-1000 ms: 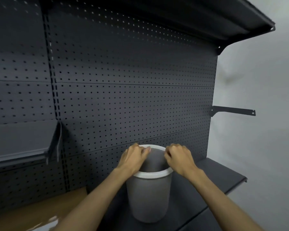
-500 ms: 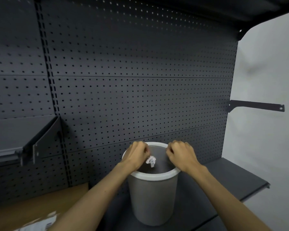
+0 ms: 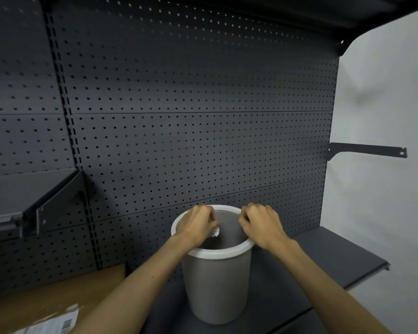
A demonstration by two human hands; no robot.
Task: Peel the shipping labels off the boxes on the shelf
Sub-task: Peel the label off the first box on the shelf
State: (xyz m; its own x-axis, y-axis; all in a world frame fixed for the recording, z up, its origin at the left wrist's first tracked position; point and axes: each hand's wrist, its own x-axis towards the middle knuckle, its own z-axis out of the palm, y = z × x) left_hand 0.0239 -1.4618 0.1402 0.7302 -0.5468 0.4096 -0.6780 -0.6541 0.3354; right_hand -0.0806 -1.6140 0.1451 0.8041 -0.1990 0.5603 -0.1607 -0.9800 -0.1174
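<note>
Both of my hands hover over a grey waste bin (image 3: 217, 290) with a white rim that stands on the dark shelf (image 3: 328, 259). My left hand (image 3: 195, 226) has its fingers curled, and a small crumpled white label scrap (image 3: 215, 233) sits at its fingertips, just inside the bin's mouth. My right hand (image 3: 261, 225) is curled above the rim's right side, and nothing shows in it. At the lower left lies a brown cardboard box (image 3: 58, 292) with a white barcoded shipping label (image 3: 51, 326) on its top.
A dark pegboard wall (image 3: 191, 116) backs the shelving. A slanted shelf on a bracket (image 3: 48, 201) juts out at the left. A bare black bracket (image 3: 367, 151) sticks out at the right, in front of a grey wall. Another shelf hangs overhead.
A crumpled white scrap has appeared at my left fingertips inside the bin's mouth. My view has shifted left, and more of the box's label shows.
</note>
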